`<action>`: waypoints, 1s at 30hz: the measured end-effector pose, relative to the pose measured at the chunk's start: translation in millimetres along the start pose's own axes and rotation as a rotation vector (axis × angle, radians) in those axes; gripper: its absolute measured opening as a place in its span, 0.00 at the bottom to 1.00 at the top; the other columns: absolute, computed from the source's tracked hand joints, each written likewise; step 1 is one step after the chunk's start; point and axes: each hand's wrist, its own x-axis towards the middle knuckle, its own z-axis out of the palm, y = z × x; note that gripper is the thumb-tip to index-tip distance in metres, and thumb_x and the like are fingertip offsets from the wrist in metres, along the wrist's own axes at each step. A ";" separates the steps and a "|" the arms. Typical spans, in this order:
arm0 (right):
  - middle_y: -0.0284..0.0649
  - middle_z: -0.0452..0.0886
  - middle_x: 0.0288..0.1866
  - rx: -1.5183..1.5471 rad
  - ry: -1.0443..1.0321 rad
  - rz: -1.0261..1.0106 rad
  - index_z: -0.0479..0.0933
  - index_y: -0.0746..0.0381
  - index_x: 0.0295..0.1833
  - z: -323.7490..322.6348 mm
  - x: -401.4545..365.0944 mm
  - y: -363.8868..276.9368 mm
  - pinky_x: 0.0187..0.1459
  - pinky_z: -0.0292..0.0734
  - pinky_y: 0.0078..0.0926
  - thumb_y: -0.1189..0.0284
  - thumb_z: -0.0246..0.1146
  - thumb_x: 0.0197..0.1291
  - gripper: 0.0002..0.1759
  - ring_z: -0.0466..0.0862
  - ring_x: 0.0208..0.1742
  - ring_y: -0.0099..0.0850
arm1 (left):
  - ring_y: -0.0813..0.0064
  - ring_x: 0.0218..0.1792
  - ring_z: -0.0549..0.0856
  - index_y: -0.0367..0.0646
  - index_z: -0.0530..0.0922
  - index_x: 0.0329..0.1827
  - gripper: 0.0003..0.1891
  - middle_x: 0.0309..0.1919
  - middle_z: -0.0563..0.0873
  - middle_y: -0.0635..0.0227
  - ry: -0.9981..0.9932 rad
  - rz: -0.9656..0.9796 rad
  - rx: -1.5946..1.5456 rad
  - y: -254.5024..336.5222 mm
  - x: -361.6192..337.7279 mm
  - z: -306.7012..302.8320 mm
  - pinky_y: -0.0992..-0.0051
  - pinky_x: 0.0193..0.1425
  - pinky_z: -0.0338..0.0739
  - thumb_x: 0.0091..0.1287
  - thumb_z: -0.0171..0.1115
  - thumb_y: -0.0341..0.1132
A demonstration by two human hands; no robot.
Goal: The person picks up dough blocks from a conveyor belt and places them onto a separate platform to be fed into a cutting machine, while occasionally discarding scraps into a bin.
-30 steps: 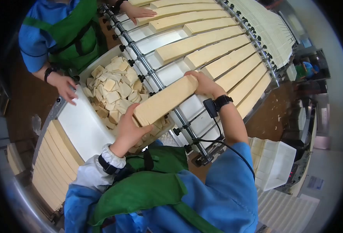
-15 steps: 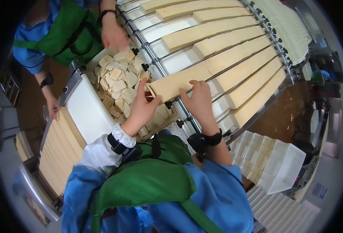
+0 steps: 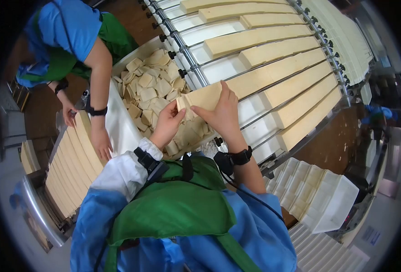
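Observation:
Long rows of thin, pale square sheets that look like dough wrappers lie packed on edge on the white slatted conveyor. My right hand [image 3: 222,117] grips the near end of one wrapper row [image 3: 255,82], thumb on the near side and fingers over the far side. At that row's tip, my left hand [image 3: 166,126] pinches the end wrappers [image 3: 182,103] between thumb and fingers. This end juts past the metal rail [image 3: 189,61], above a bin [image 3: 139,54] heaped with loose square pieces [image 3: 148,93].
Across from me, a co-worker's hands [image 3: 101,141] touch wrapper rows [image 3: 69,165] packed on the left. Thin metal rods [image 3: 273,111] divide the conveyor lanes, and black knobs line both rails. White ribbed trays [image 3: 307,188] stand at the lower right.
My hands have closed in on the row's end, and its end has shifted toward the bin. The co-worker's hand has moved from the bin to the rows on the left.

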 end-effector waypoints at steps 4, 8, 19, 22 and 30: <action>0.62 0.73 0.64 -0.174 -0.128 0.080 0.55 0.73 0.79 -6.4 10.4 -3.5 0.65 0.71 0.50 0.46 0.84 0.39 0.70 0.74 0.64 0.58 | 0.84 0.44 0.83 0.33 0.74 0.71 0.21 0.50 0.87 0.68 0.032 0.085 0.179 5.8 -4.6 11.9 0.80 0.49 0.78 0.77 0.60 0.27; 0.64 0.72 0.66 0.131 -0.257 0.234 0.55 0.72 0.80 -7.7 23.4 34.3 0.70 0.69 0.50 0.48 0.83 0.37 0.70 0.73 0.68 0.58 | 0.87 0.36 0.79 0.32 0.77 0.70 0.20 0.44 0.86 0.71 0.077 0.261 0.327 7.8 -4.2 25.0 0.82 0.39 0.75 0.77 0.60 0.28; 0.63 0.73 0.64 -0.262 -0.172 0.224 0.57 0.66 0.80 -8.7 135.9 64.5 0.68 0.72 0.48 0.51 0.78 0.35 0.66 0.72 0.67 0.58 | 0.60 0.61 0.79 0.43 0.71 0.77 0.29 0.66 0.77 0.48 0.556 0.635 1.082 70.0 -27.4 -7.7 0.65 0.64 0.77 0.72 0.66 0.35; 0.63 0.73 0.64 -0.341 -0.151 0.151 0.57 0.66 0.81 14.1 137.6 78.7 0.70 0.68 0.48 0.48 0.78 0.35 0.68 0.72 0.68 0.58 | 0.49 0.74 0.68 0.49 0.70 0.77 0.30 0.73 0.66 0.46 0.562 0.519 1.103 71.6 -50.5 -19.1 0.61 0.69 0.74 0.71 0.66 0.33; 0.67 0.67 0.69 -0.292 -0.085 0.173 0.56 0.67 0.81 36.8 137.5 82.1 0.74 0.58 0.58 0.43 0.76 0.37 0.69 0.65 0.74 0.61 | 0.47 0.70 0.71 0.44 0.71 0.76 0.29 0.70 0.67 0.47 0.530 0.486 0.984 65.1 -70.1 -31.9 0.58 0.74 0.68 0.72 0.65 0.34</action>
